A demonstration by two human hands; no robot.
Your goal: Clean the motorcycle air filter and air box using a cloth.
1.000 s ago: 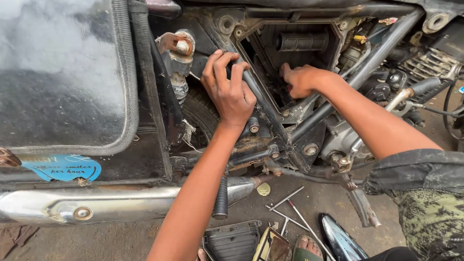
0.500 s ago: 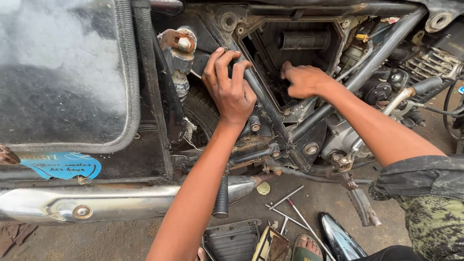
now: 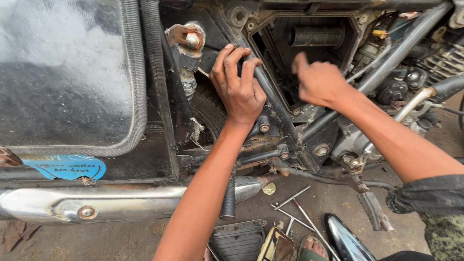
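My left hand (image 3: 239, 87) curls its fingers over the black slanting frame tube (image 3: 280, 108) at the left edge of a motorcycle's open air box (image 3: 353, 29). My right hand (image 3: 319, 82) hovers at the box's opening, blurred, with one finger raised; its other fingertips are hidden from me. A ribbed black cylinder (image 3: 316, 36) lies inside the box. A rusty shock mount with a bolt (image 3: 189, 39) sits just left of my left hand.
A dusty black seat panel (image 3: 63, 72) fills the left, above a chrome exhaust pipe (image 3: 121, 200). A ribbed footpeg (image 3: 228, 200) hangs below my left forearm. Thin metal tools (image 3: 295, 212), a black plastic cover (image 3: 237, 237), a chrome part (image 3: 345, 239) and my sandalled foot (image 3: 314, 247) lie on the ground.
My right hand has lifted off the right frame tube and moved left toward the air box opening. My left hand has stayed on the slanting tube. The view has come closer.
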